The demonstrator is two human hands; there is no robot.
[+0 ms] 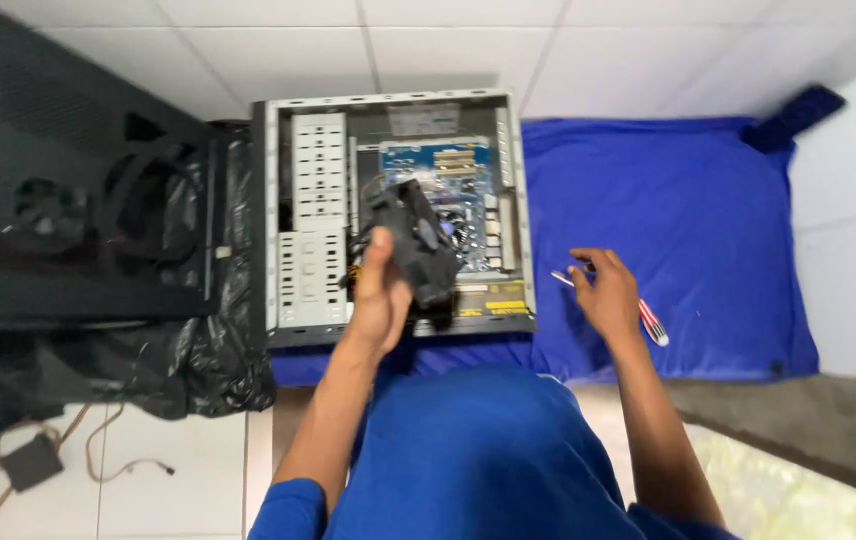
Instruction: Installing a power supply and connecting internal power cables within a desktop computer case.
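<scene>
The left hand (380, 295) was raised over the near edge of an open grey metal computer case (278, 200) that lay on its side on the floor. Its fingers were closed around a black plastic cooling fan (416, 240), blurred in the picture, which hung above the case's interior, in front of a blue circuit board (438, 165) fixed inside toward the far right of the case. A perforated grey metal drive bay (316, 215) filled the left part of the case.

The right hand (608, 290) rested to the right of the case on a blue cloth cushion (698, 220). Its fingers curled loosely over a screwdriver with a red-and-white striped handle (651, 322) that lay on the cushion; the handle stuck out on the near right of the hand and the metal tip showed on its left. Whether the fingers actually gripped it could not be told.

To the left of the case lay a black side panel with a round vent (68, 200), resting on crumpled black plastic sheeting (218, 350). Near left on the white tiled floor (178, 470), loose brown wires (118, 455) trailed beside a small dark box (31, 462).
</scene>
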